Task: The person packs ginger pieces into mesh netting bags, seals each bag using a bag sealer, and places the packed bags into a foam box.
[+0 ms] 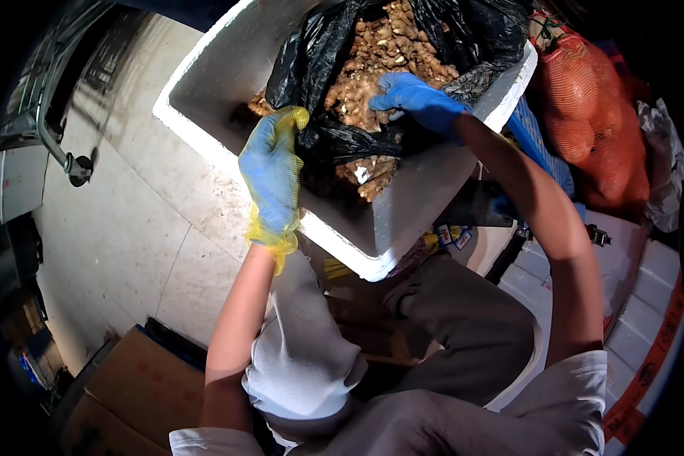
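A white foam box [197,72] holds a black plastic bag [311,64] full of knobbly brown ginger [391,45]. More ginger [376,176] lies in the box under the bag's near edge. My left hand [272,152], in a blue glove with yellow mesh over it, is closed at the bag's left edge and appears to pinch the plastic; its fingertips are partly hidden. Over the near side of the heap, my right hand [418,99] in a blue glove has its fingers curled down on a piece of ginger. That piece is mostly covered by the glove.
Red mesh sacks [596,129] with round contents stand right of the box, above white foam boxes [623,304]. A cardboard box [140,387] sits at lower left on the pale floor [121,213]. A metal frame [49,129] with a caster stands at far left.
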{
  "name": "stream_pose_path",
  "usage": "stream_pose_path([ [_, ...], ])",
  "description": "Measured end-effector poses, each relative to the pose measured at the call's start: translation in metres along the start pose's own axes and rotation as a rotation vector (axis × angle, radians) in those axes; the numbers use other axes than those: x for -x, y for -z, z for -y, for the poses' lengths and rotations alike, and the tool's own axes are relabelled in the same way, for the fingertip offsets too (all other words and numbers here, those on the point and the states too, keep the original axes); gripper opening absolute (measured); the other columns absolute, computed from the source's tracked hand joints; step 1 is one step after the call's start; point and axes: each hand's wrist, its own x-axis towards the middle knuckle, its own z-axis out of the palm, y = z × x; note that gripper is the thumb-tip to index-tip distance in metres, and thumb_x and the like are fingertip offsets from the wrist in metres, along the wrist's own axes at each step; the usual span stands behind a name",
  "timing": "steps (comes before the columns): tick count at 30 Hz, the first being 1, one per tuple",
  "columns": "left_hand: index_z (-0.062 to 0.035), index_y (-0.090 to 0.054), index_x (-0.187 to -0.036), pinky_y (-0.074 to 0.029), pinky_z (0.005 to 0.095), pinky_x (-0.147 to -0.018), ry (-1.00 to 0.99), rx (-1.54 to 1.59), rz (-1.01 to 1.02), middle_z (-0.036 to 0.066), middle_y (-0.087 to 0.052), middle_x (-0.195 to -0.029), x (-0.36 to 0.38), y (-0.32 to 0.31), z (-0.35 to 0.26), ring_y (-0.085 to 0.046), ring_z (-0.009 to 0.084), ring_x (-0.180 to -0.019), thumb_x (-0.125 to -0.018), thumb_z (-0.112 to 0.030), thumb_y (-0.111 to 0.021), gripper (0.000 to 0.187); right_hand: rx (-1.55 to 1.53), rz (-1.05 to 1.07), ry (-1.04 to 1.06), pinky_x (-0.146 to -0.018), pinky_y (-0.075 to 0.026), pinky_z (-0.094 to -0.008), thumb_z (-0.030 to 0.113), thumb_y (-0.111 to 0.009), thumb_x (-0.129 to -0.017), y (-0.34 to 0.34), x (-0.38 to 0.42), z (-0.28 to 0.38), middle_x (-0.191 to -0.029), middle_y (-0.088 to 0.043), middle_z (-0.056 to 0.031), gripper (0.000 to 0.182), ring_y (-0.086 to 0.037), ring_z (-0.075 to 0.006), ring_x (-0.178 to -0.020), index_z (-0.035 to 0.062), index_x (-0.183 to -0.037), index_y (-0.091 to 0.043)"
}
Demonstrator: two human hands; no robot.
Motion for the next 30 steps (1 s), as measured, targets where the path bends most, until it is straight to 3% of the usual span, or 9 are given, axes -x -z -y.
stream_pose_path([
  [5,-0.0007,-0.059,-0.089,-0.035,0.0167,-0.05,0.05,0.01,0.028,0.0,-0.055,-0.07,0.001,0.0,-0.004,-0.039,0.0026,-0.056,-0.081,-0.005,-0.048,0.014,0.398,-0.129,-0.084,-0.081,-0.037,-0.0354,0.023,-0.057,-0.072,0.001,-0.014,-0.007,-0.1,-0.05,-0.0194,0.034,-0.047,-0.0293,-0.097,-0.0023,-0.095,-0.049],
  [7,-0.0005,-0.059,-0.089,-0.035,0.0169,-0.051,-0.003,-0.005,0.03,0.0,-0.056,-0.071,-0.001,0.001,0.003,-0.04,0.003,-0.057,-0.081,-0.005,-0.048,0.014,0.806,-0.351,0.225,-0.073,-0.039,-0.0389,0.02,-0.057,-0.071,-0.01,-0.006,0.001,-0.085,-0.052,-0.0169,0.024,-0.05,-0.03,-0.085,0.0002,-0.081,-0.049],
  [9,-0.0004,-0.059,-0.089,-0.036,0.017,-0.052,-0.051,-0.016,0.033,0.0,-0.057,-0.072,-0.002,-0.001,0.007,-0.041,0.0033,-0.058,-0.081,-0.004,-0.048,0.014,0.823,-0.034,0.142,-0.064,-0.042,-0.04,0.026,-0.054,-0.073,-0.029,-0.007,-0.006,-0.074,-0.053,-0.0169,0.024,-0.051,-0.0327,-0.069,0.0018,-0.077,-0.053],
  [11,-0.0003,-0.059,-0.089,-0.038,0.0168,-0.054,-0.046,0.0,0.037,0.001,-0.058,-0.075,-0.001,-0.001,0.005,-0.044,0.0039,-0.061,-0.081,-0.003,-0.047,0.014,0.574,0.407,0.498,-0.062,-0.042,-0.0397,0.025,-0.055,-0.071,-0.046,0.005,-0.033,-0.07,-0.053,-0.0178,0.024,-0.052,-0.0316,-0.067,0.0007,-0.072,-0.054],
  [13,-0.0002,-0.059,-0.089,-0.038,0.0169,-0.055,-0.052,-0.002,0.043,0.002,-0.059,-0.076,-0.002,-0.001,0.006,-0.045,0.0042,-0.062,-0.081,-0.002,-0.047,0.014,0.931,0.847,0.201,-0.06,-0.043,-0.0365,0.023,-0.056,-0.07,-0.071,0.013,-0.029,-0.073,-0.057,-0.0158,0.023,-0.055,-0.0296,-0.068,0.0009,-0.073,-0.058],
  [17,0.0,-0.059,-0.089,-0.039,0.0173,-0.056,-0.085,-0.062,0.034,0.002,-0.059,-0.078,-0.001,-0.001,0.002,-0.046,0.0048,-0.063,-0.081,-0.001,-0.047,0.014,1.15,1.03,0.168,-0.069,-0.044,-0.0343,0.023,-0.059,-0.068,-0.103,0.014,-0.06,-0.09,-0.059,-0.0105,0.026,-0.055,-0.0271,-0.082,0.0064,-0.088,-0.062],
  [19,0.0001,-0.059,-0.089,-0.039,0.0171,-0.055,-0.092,-0.027,0.045,0.002,-0.059,-0.079,-0.001,-0.001,0.004,-0.045,0.0045,-0.062,-0.081,-0.001,-0.047,0.014,1.481,1.116,0.432,-0.072,-0.044,-0.0348,0.021,-0.062,-0.065,-0.115,0.001,-0.074,-0.092,-0.059,-0.0088,0.028,-0.055,-0.0264,-0.084,0.0047,-0.088,-0.061],
  [29,-0.002,-0.06,-0.088,-0.031,0.0171,-0.043,0.029,-0.026,0.038,-0.001,-0.057,-0.072,0.0,0.002,-0.001,-0.036,0.0017,-0.049,-0.081,-0.005,-0.048,0.014,0.936,0.982,0.114,-0.073,-0.042,-0.0352,0.015,-0.053,-0.069,-0.067,-0.001,-0.002,-0.091,-0.056,-0.0166,0.029,-0.053,-0.0292,-0.088,-0.0018,-0.093,-0.053],
  [30,-0.0024,-0.06,-0.088,-0.031,0.017,-0.042,0.015,0.042,0.033,-0.002,-0.056,-0.071,0.0,0.001,-0.001,-0.035,0.0016,-0.048,-0.081,-0.006,-0.048,0.014,0.883,0.892,0.28,-0.074,-0.042,-0.0337,0.017,-0.05,-0.072,-0.056,-0.001,-0.005,-0.095,-0.053,-0.0173,0.031,-0.053,-0.0292,-0.087,-0.0002,-0.098,-0.051],
])
